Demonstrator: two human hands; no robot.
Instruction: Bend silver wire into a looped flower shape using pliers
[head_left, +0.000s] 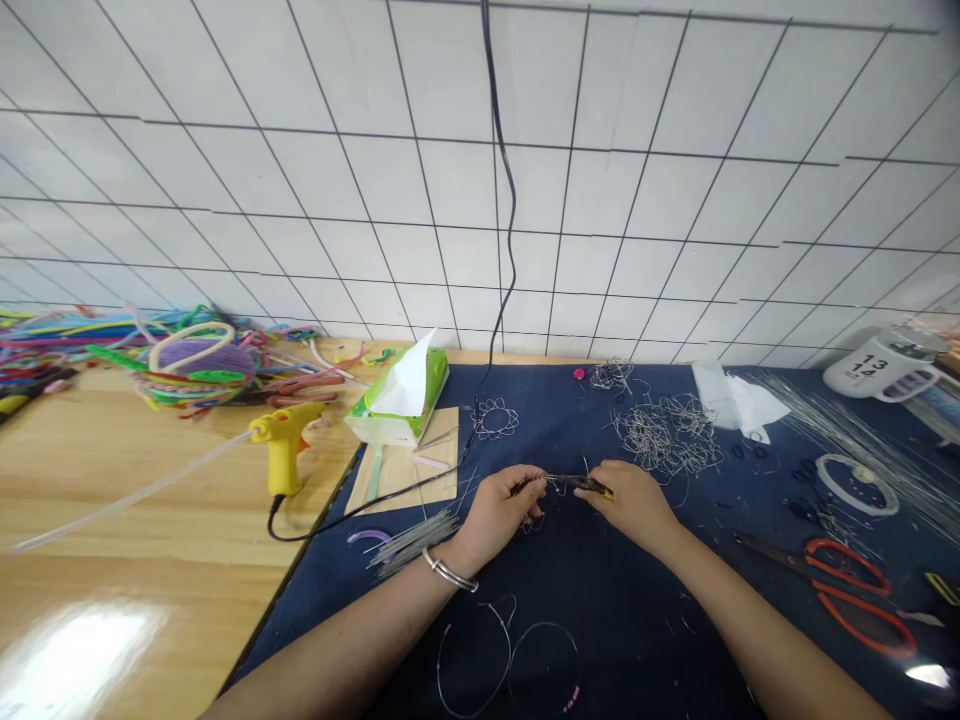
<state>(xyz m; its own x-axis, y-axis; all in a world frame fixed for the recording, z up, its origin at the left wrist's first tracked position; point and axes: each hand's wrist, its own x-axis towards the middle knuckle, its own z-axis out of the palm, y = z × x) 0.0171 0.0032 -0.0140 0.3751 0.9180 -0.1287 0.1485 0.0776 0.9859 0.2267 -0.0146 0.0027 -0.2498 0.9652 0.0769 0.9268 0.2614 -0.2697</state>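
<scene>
My left hand [504, 505] is closed in a pinch on a thin bent wire piece [553, 485] over the dark blue mat [600, 620]. My right hand [632, 500] grips small pliers with yellow on the handle [592, 485], whose tip meets the wire between my hands. A silver bangle [448, 573] sits on my left wrist. A bundle of straight wires [412, 538] lies just left of my left hand. Wire loops with pink beads [510, 650] lie on the mat in front of my forearms.
A pile of bent wire pieces [667, 435] and a wire flower [495, 418] lie behind my hands. Red-handled scissors [847, 590] at right, a white mug [881, 365], a tape ring [855, 482], a tissue pack [401, 395], a yellow glue gun [286, 445] and colourful pipe cleaners [187, 360] at left.
</scene>
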